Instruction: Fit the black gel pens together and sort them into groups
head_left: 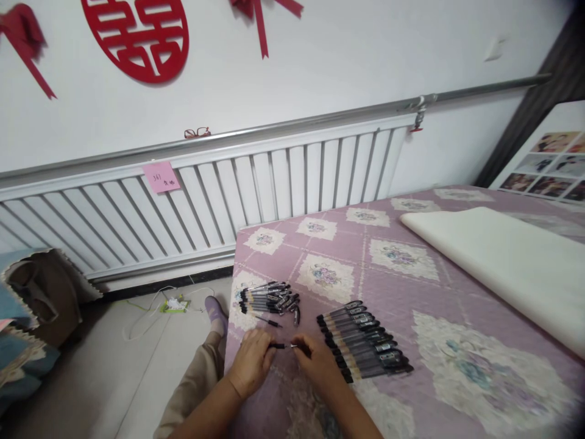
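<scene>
My left hand is closed round a pen, whose black grip end sticks out toward the right. Facing it, my right hand pinches a small piece with a pale, shiny end; its kind is too small to make out. A narrow gap separates the two. Just beyond my left hand lies a loose uncapped pen. Behind that is a pile of uncapped pens, with several black pen caps at its right side. To the right of my right hand, capped pens lie side by side in a slanted row.
A purple floral cloth covers the bed-like surface. A folded cream sheet lies at the right. Behind stands a white radiator with a pink note. On the floor at left is a power strip with cables.
</scene>
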A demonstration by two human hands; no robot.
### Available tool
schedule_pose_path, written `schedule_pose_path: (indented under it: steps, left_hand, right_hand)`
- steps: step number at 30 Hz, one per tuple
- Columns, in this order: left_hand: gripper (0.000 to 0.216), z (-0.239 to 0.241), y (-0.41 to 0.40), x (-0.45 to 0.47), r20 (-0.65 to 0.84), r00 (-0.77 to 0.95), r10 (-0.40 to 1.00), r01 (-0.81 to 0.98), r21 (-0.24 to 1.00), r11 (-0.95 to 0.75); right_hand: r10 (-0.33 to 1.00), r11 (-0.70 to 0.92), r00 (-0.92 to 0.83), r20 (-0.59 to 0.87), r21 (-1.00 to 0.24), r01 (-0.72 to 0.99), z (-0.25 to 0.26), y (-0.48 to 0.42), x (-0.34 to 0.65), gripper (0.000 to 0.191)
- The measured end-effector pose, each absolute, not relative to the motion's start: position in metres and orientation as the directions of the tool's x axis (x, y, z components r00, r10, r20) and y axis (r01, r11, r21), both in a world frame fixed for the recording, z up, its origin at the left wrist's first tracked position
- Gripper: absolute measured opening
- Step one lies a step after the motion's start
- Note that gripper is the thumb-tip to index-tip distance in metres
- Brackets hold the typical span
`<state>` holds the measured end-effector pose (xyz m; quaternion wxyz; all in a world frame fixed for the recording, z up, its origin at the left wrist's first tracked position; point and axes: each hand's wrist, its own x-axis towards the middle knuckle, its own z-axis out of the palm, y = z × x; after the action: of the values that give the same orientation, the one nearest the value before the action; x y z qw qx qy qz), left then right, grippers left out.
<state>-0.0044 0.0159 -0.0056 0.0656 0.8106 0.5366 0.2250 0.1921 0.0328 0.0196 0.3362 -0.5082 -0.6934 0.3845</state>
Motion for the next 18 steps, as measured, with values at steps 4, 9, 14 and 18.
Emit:
schedule_pose_path:
  steps: [4,9,14,18]
  left_hand:
    - [0.010,-0.003,0.015,-0.005,0.277,0.356,0.892,0.817,0.372,-0.442]
    - [0.013,0.002,0.013,-0.004,0.273,0.339,0.900,0.809,0.403,-0.427]
    - [0.021,0.005,0.015,-0.004,0.281,0.367,0.887,0.787,0.415,-0.457]
    - [0.022,0.006,0.016,-0.004,0.278,0.391,0.877,0.785,0.397,-0.476]
  right_hand:
    - [0.951,0.233,-0.292,0.101,-0.855,0.464,0.021,0.032,0.190,0.022]
    - [0.947,0.250,-0.298,0.122,-0.862,0.441,0.020,0.031,0.183,0.020]
    - [0.945,0.248,-0.304,0.121,-0.870,0.426,0.020,0.033,0.180,0.020]
    - [0.935,0.277,-0.329,0.130,-0.849,0.451,0.019,0.035,0.181,0.020]
